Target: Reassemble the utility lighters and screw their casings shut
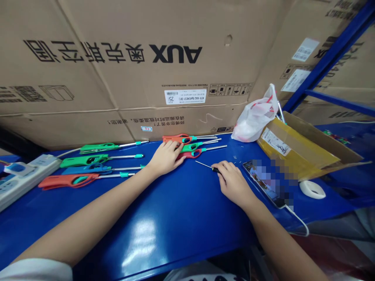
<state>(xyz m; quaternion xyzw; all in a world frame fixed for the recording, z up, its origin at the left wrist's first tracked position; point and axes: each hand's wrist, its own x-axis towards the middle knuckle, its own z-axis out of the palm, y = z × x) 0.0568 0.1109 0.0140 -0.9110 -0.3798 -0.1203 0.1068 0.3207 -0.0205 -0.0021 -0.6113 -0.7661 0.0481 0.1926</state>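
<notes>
Work seems midway: left hand [164, 157], grip unclear, covers lighters [193, 147] at twelve o'clock; right hand [233, 179] holds screwdriver [216, 170]; other lighters [70, 161] lie at ten.

Big brown cardboard cartons [117, 23] wall off the back, AUX print [175, 54] upside down; a blue metal frame [328, 62] slants at right, and light [142, 238] gleams off the glossy blue table [190, 218]!
</notes>
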